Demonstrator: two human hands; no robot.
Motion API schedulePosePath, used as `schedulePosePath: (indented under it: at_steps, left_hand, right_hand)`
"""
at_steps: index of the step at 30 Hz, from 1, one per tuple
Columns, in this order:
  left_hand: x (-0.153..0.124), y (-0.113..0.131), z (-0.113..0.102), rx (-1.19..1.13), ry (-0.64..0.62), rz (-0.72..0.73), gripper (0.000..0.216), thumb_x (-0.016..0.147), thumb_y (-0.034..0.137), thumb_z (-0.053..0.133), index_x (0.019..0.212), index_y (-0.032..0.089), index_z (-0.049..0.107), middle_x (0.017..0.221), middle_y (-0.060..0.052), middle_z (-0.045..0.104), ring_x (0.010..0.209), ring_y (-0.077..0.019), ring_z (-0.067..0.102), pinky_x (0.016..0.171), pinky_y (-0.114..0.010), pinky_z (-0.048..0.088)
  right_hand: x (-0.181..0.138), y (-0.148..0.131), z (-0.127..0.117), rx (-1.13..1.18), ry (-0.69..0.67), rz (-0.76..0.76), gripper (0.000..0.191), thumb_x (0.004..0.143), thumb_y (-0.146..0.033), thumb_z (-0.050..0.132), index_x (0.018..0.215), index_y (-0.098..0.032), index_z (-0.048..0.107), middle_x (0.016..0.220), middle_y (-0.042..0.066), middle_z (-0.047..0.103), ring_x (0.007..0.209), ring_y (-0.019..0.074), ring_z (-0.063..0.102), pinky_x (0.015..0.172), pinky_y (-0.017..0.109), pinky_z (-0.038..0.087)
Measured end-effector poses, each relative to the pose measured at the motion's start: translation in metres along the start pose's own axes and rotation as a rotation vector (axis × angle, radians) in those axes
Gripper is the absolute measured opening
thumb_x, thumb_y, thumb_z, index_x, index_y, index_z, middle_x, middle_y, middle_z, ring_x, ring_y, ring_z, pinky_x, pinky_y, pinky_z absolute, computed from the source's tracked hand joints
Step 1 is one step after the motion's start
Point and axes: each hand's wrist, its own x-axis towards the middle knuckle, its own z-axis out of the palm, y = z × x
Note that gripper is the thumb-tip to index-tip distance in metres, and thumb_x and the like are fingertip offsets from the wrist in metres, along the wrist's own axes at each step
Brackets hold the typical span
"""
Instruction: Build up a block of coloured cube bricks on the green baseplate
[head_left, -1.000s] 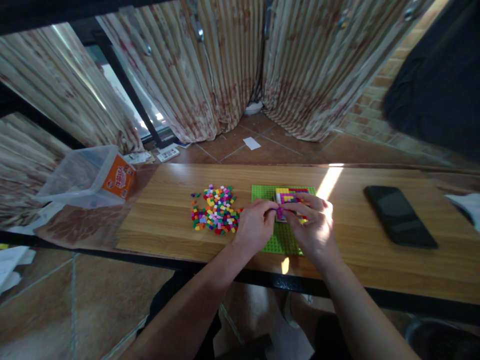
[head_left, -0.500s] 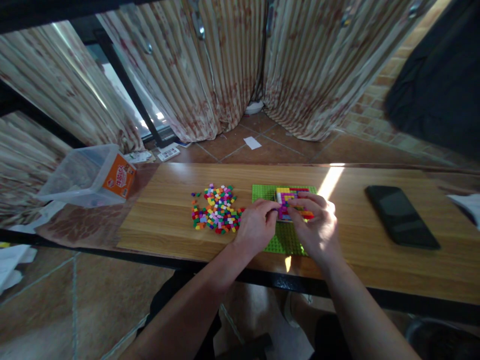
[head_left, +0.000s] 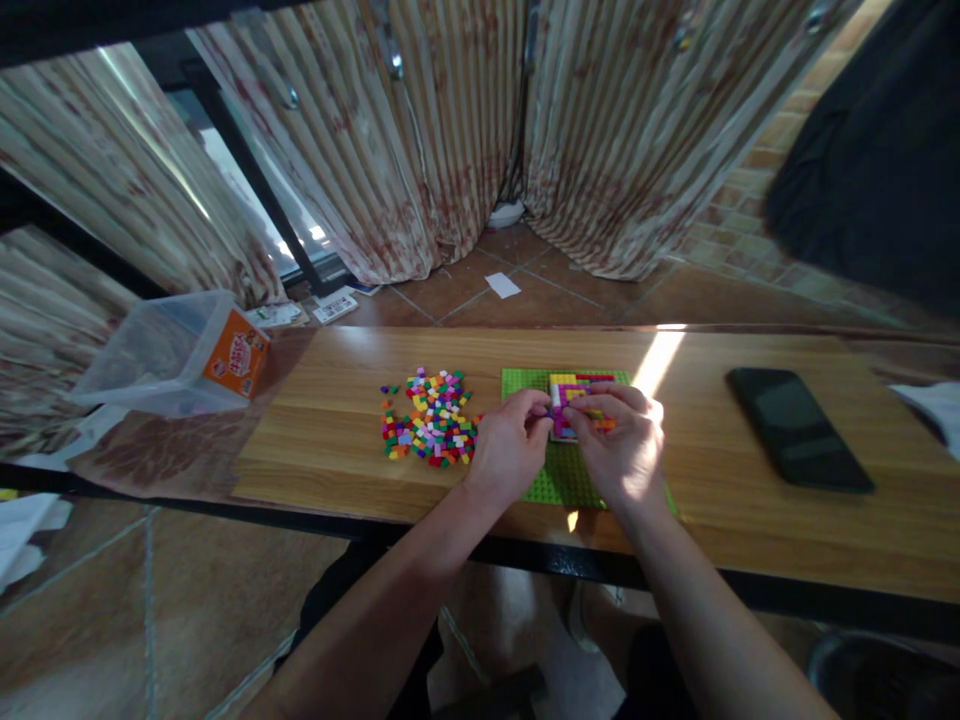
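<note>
- Wood-grain tabletop (head_left: 315, 450): left hand (head_left: 508, 440) pinches what looks like a tiny purple plastic brick (head_left: 547, 411).
- Right hand (head_left: 627, 440): fingertips on multicoloured brick panel (head_left: 570, 384); can't tell if gripping.
- Fingertips nearly met 1 s ago, now wider apart; probably pressing, not passing.
- Panel's on studded green baseplate (head_left: 566, 478); loose multicoloured plastic bricks (head_left: 437, 418) left.
- Clear plastic bin (head_left: 150, 350), orange label (head_left: 238, 353): contents unclear.

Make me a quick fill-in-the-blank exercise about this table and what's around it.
1. The studded baseplate is coloured ____.
2. The loose bricks lie to the ____ of the baseplate.
3. The black phone lies to the ____ of the right hand.
4. The label on the clear plastic bin is mostly ____.

Missing words: green; left; right; orange.
</note>
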Motion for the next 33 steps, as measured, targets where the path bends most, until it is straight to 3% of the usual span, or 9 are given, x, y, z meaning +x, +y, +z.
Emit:
schedulePosePath:
  at_steps: [12, 20, 33]
  left_hand:
    - [0.0072, -0.0067, 0.0057, -0.003, -0.057, 0.000, 0.025, 0.086, 0.010, 0.065, 0.108, 0.020, 0.062, 0.098, -0.005, 0.075, 0.094, -0.0199, 0.073, 0.089, -0.036, 0.059]
    - [0.0096, -0.0055, 0.0077, -0.047, -0.041, -0.025, 0.026, 0.084, 0.010, 0.069, 0.108, 0.019, 0.063, 0.093, -0.003, 0.074, 0.089, -0.0178, 0.073, 0.085, -0.032, 0.059]
    - [0.0088, -0.0074, 0.0072, -0.071, -0.050, -0.002, 0.026, 0.086, 0.009, 0.065, 0.110, 0.020, 0.064, 0.088, -0.001, 0.075, 0.082, -0.0152, 0.072, 0.080, -0.028, 0.057]
  right_hand:
    - [0.0014, 0.0025, -0.0009, -0.048, -0.026, -0.045, 0.009, 0.080, -0.029, 0.072, 0.074, -0.023, 0.074, 0.096, 0.008, 0.071, 0.097, 0.0252, 0.061, 0.090, 0.052, 0.052]
    - [0.0051, -0.0001, -0.0048, -0.018, -0.038, -0.091, 0.013, 0.085, -0.030, 0.066, 0.077, -0.022, 0.074, 0.091, 0.008, 0.071, 0.093, 0.0230, 0.064, 0.089, 0.050, 0.054]
    - [0.0027, -0.0013, 0.0018, -0.065, -0.004, -0.092, 0.014, 0.081, -0.032, 0.071, 0.074, -0.021, 0.072, 0.091, 0.008, 0.070, 0.090, 0.0235, 0.062, 0.091, 0.053, 0.049]
